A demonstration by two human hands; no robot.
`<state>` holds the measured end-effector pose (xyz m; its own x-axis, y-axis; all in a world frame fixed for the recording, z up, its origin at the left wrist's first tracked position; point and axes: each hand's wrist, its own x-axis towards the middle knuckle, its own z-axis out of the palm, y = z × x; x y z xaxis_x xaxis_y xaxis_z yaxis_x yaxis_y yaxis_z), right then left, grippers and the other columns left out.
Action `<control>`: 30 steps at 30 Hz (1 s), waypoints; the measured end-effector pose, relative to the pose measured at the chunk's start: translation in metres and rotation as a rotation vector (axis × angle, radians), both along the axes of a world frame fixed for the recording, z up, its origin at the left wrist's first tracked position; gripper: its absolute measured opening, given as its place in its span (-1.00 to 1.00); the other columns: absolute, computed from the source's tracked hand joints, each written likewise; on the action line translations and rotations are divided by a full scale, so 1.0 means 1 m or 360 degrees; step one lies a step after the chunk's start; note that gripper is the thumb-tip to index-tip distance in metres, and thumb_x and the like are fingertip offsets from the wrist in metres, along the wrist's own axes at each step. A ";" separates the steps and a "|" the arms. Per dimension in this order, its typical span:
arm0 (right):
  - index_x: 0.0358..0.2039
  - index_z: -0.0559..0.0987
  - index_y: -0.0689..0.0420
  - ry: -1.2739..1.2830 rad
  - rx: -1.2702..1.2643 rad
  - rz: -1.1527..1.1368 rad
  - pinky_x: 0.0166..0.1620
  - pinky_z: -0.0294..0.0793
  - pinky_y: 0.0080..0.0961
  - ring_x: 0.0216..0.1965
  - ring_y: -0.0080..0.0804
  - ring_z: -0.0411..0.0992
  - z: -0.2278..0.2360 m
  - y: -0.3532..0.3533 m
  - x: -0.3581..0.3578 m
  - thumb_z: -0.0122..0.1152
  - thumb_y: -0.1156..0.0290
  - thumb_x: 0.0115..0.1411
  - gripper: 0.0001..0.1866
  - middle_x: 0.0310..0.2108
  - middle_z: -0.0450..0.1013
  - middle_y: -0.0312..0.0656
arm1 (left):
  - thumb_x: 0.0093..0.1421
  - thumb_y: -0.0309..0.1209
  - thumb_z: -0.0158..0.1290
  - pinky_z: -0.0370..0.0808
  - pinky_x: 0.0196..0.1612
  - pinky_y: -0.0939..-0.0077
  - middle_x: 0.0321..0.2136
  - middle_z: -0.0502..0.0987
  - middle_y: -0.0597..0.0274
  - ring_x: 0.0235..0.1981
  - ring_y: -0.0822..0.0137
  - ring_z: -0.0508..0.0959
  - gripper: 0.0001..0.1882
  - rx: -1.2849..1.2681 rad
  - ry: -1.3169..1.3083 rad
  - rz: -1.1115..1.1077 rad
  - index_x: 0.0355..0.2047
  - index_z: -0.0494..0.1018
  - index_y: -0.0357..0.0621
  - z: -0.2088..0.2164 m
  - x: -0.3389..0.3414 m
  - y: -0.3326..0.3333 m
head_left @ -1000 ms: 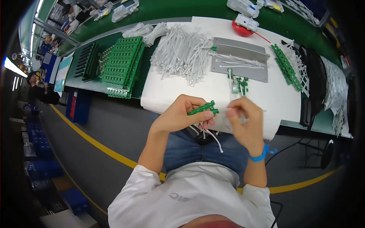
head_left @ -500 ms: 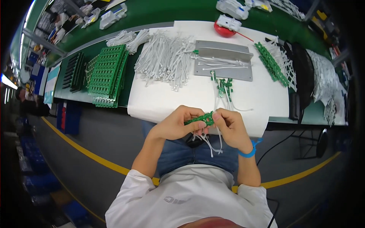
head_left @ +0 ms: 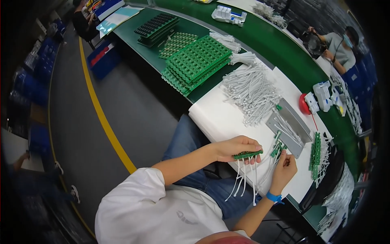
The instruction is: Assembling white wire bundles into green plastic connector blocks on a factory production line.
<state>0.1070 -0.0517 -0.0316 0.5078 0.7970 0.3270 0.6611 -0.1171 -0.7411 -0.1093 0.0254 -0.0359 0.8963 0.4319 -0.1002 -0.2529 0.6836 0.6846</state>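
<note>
My left hand (head_left: 239, 147) is closed on a green circuit board strip (head_left: 248, 155), held level past the near edge of the white-covered table. Several white cables (head_left: 243, 179) hang down from the strip. Off to the right, my right hand (head_left: 286, 168), with a blue band at the wrist, has its fingertips pinched together beside a cluster of small green boards (head_left: 278, 149) with white leads. Whatever sits in that pinch is too small to make out. Behind the cluster, a grey metal angle plate (head_left: 293, 127) carries several white cables.
A heap of white cables (head_left: 254, 91) lies on the white sheet. Stacked green board panels (head_left: 199, 61) and black trays (head_left: 156, 26) stand to the far left. Green strips (head_left: 315, 156) lie at right, near a red round object (head_left: 304, 104). Another person (head_left: 341, 49) sits across the table.
The view has swung to the left and tilted. My right hand has come off the green strip and moved over to the small boards; my left hand keeps the strip.
</note>
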 end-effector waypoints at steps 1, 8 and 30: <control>-0.60 0.35 0.25 -0.0004 -0.0008 0.0018 -0.56 0.02 -0.61 -0.61 -0.69 0.06 0.000 0.001 0.002 0.18 0.41 0.27 -0.66 -0.69 0.18 -0.38 | 0.37 -0.28 -0.05 0.48 -0.36 0.63 -0.30 0.57 0.18 -0.38 0.49 0.54 -0.72 -0.0016 0.0055 0.0023 -0.10 0.44 -0.25 0.000 0.000 0.000; -0.47 0.43 0.25 -0.0043 0.0043 0.0280 -0.50 0.14 -0.59 -0.58 -0.60 0.18 0.039 -0.026 -0.031 0.00 0.44 0.31 -0.78 -0.64 0.26 -0.32 | 0.27 -0.50 0.04 0.52 -0.34 0.60 -0.33 0.58 0.12 -0.39 0.46 0.56 -0.83 0.0525 0.0129 0.0141 -0.18 0.46 -0.37 0.018 0.003 -0.014; -0.61 0.29 0.23 0.0646 -0.0246 0.0788 -0.56 0.08 -0.57 -0.63 -0.64 0.10 0.020 -0.034 -0.036 -0.04 0.31 0.37 -0.59 -0.71 0.22 -0.30 | 0.28 -0.44 0.06 0.52 -0.33 0.58 -0.48 0.56 0.19 -0.42 0.47 0.56 -0.82 0.0963 0.0289 0.0011 -0.34 0.47 -0.38 0.008 0.009 -0.020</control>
<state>0.0711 -0.0861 -0.0119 0.1279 0.9905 0.0497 0.3354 0.0040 -0.9421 -0.1005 0.0057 -0.0281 0.8851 0.4653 0.0136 -0.0995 0.1607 0.9820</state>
